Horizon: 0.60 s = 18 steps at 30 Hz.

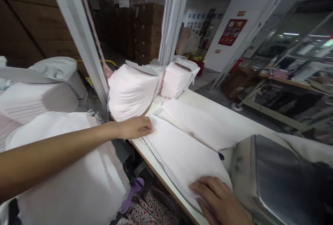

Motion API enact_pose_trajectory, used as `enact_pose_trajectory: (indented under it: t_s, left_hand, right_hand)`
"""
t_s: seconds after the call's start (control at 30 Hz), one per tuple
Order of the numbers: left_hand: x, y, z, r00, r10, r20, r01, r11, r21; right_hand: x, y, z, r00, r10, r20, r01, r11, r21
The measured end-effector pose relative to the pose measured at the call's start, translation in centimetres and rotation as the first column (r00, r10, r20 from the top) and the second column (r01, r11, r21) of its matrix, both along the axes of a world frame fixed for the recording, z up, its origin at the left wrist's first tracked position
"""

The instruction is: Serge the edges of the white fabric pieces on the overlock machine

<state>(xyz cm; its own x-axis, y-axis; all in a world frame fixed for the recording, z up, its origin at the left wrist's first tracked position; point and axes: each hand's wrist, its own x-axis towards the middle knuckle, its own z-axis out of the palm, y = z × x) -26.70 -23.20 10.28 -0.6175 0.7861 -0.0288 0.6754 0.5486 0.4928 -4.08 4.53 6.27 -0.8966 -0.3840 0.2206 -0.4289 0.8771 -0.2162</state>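
Note:
A long white fabric piece (pixel 179 148) lies flat along the table. My left hand (pixel 136 127) pinches its far left corner, fingers curled together. Near the fabric's closer end, my right hand (pixel 218 197) rests on the surface with its fingers spread, slightly blurred. Beyond this piece, another pale fabric piece (pixel 197 121) lies flat beside it. A small dark oval object (pixel 221 156) sits at the edge between the two pieces.
Two stacks of folded pale fabric (pixel 132 89) (pixel 178 79) stand at the table's far end. A grey metallic machine (pixel 278 176) occupies the right side. More white cloth (pixel 73 169) hangs at left, below a metal post (pixel 80 34).

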Motion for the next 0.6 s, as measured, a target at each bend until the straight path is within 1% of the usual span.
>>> enact_pose_trajectory:
  t_s: [0.07,0.1,0.13,0.17,0.2,0.23,0.27,0.33,0.37,0.4,0.43,0.47,0.53,0.6]
  left_hand:
    - [1.0,-0.4,-0.4,0.996,-0.084,-0.007,0.084,0.996,0.009]
    - [1.2,-0.6,-0.6,0.995,-0.101,-0.017,0.101,0.995,0.014]
    - [1.3,-0.7,-0.9,0.994,-0.109,-0.028,0.109,0.994,0.016]
    - [1.3,-0.8,-1.0,0.993,-0.116,-0.039,0.116,0.993,0.017]
    - [1.2,-0.7,-1.1,0.991,-0.125,-0.048,0.125,0.992,0.015]
    - [1.0,-0.6,-1.1,0.989,-0.135,-0.056,0.136,0.991,0.012]
    - [0.8,-0.4,-1.0,0.988,-0.144,-0.064,0.145,0.989,0.009]
    - [0.5,0.1,-0.6,0.985,-0.157,-0.078,0.157,0.988,0.001]
    - [0.4,0.4,-0.5,0.984,-0.157,-0.083,0.157,0.988,-0.002]
    - [0.4,0.7,-0.4,0.985,-0.152,-0.086,0.152,0.988,-0.003]
    - [0.3,0.9,-0.3,0.986,-0.144,-0.085,0.144,0.990,0.000]
    - [0.2,1.2,-0.3,0.988,-0.135,-0.081,0.136,0.991,0.007]
    - [-0.2,1.6,-0.3,0.992,-0.110,-0.059,0.112,0.993,0.033]
    - [-0.7,2.0,0.3,0.998,-0.064,-0.019,0.065,0.995,0.072]
  right_hand:
    - [-0.2,-0.6,0.8,0.988,-0.064,0.144,0.082,0.989,-0.126]
    - [-0.2,-0.8,1.1,0.974,-0.083,0.211,0.131,0.966,-0.224]
    - [-0.2,-0.8,1.3,0.957,-0.093,0.275,0.188,0.920,-0.345]
    - [-0.1,-0.7,1.5,0.938,-0.097,0.332,0.256,0.840,-0.478]
    - [0.0,-0.5,1.5,0.918,-0.103,0.382,0.333,0.724,-0.604]
    - [0.1,-0.4,1.5,0.898,-0.117,0.425,0.409,0.581,-0.704]
    - [0.2,-0.3,1.5,0.875,-0.133,0.465,0.474,0.427,-0.770]
    - [0.4,-0.5,1.4,0.830,-0.162,0.534,0.555,0.136,-0.821]
    - [0.4,-0.7,1.4,0.814,-0.162,0.558,0.568,0.017,-0.823]
    - [0.4,-1.0,1.4,0.805,-0.149,0.574,0.569,-0.077,-0.819]
    - [0.3,-1.3,1.5,0.801,-0.131,0.584,0.567,-0.148,-0.810]
    - [0.2,-1.6,1.6,0.799,-0.118,0.590,0.562,-0.202,-0.802]
    - [0.0,-2.3,2.1,0.798,-0.110,0.593,0.551,-0.268,-0.791]
    - [0.2,-2.7,2.8,0.804,-0.104,0.585,0.530,-0.321,-0.785]
